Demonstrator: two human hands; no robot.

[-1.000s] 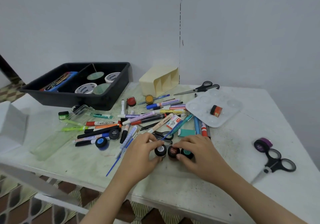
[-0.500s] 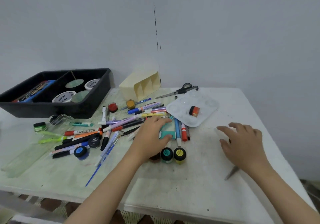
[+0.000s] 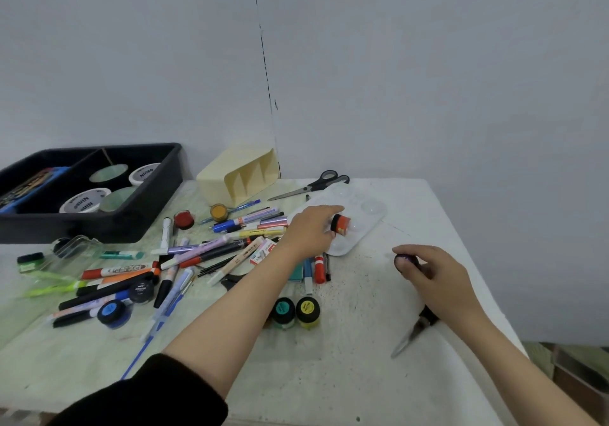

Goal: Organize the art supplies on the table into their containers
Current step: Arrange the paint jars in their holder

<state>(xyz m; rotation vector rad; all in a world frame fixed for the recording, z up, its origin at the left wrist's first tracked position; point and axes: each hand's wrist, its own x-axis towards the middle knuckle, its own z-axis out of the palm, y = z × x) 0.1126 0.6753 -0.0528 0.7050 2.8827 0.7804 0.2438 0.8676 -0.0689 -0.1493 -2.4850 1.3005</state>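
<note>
the tray (image 3: 99, 224) runs off the left edge, the left hand (image 3: 311, 229) hides part of an orange pot (image 3: 343, 223), the right hand (image 3: 441, 277) covers most of a purple pot (image 3: 406, 258), and its wrist hides the handles of the scissors (image 3: 410, 336) at lower right.

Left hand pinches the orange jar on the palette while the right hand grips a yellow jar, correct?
No: the right hand grips a purple object, not a yellow one, as the head view shows. The left hand does pinch the orange jar on the palette.
</note>
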